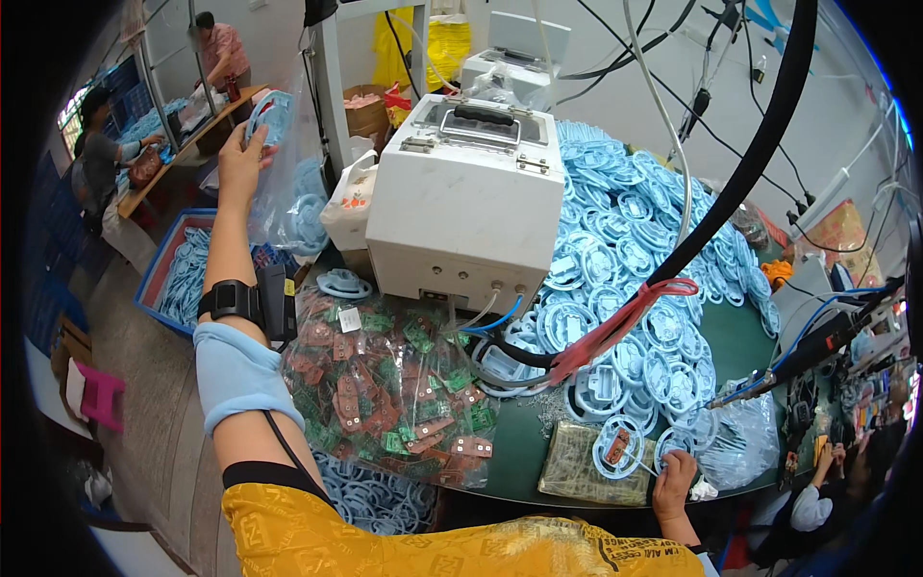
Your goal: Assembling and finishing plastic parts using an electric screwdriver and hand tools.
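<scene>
Closest to the person, at about 5 o'clock, the right hand (pixel 675 483) rests on the edge of the green table (pixel 735 341), fingers curled down beside a pale blue ring-shaped part (pixel 615 448) that carries a small brown board in its middle. Whether the fingers actually pinch that part or a thin wire next to it, I cannot tell. The part lies on a clear bag of small metal pieces (pixel 575 466).

At 7 o'clock a yellow sleeve (pixel 288 529) runs up into the left forearm, which wears a light blue elbow band (pixel 236 370) and a black wrist strap (pixel 236 300). Just right of the forearm sits a clear bag of green and brown circuit boards (pixel 389 385).

Further in, toward 2 and 3 o'clock, a big heap of blue ring parts (pixel 639 250) covers the table, with a black hose (pixel 740 183) crossing above it and a red tie (pixel 625 322) knotted round it. At 12 o'clock stands a white box-shaped machine (pixel 466 197).

Farther off, at 10 o'clock, the left hand (pixel 240 159) is raised high, its fingers closed on another blue ring part (pixel 272 113) at the mouth of a clear plastic bag (pixel 288 183) hanging with more rings inside. Below it lies a blue crate (pixel 159 279) of the same parts. At the far 10 and 11 o'clock, two other people work at a wooden bench (pixel 183 144).
</scene>
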